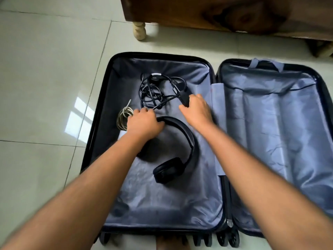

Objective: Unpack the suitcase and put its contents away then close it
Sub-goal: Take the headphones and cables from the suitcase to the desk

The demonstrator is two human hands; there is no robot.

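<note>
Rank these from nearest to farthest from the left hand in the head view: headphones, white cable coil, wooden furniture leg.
1. headphones: band under the left hand.
2. white cable coil: just left of that hand; nearly tied with the headphones.
3. wooden furniture leg: outside the suitcase, far side.

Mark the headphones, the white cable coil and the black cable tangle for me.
headphones [167,171]: head view, on the lower ear cup.
white cable coil [122,118]: head view, on the loops.
black cable tangle [153,91]: head view, on the bunched middle.

Pale glossy floor tiles [45,73] are catching a window reflection [79,116] on the left. Dark wooden furniture [225,13] is sitting along the top, standing on a light turned wooden leg [139,30], with another leg [322,49] peeking in at the far right.
</note>
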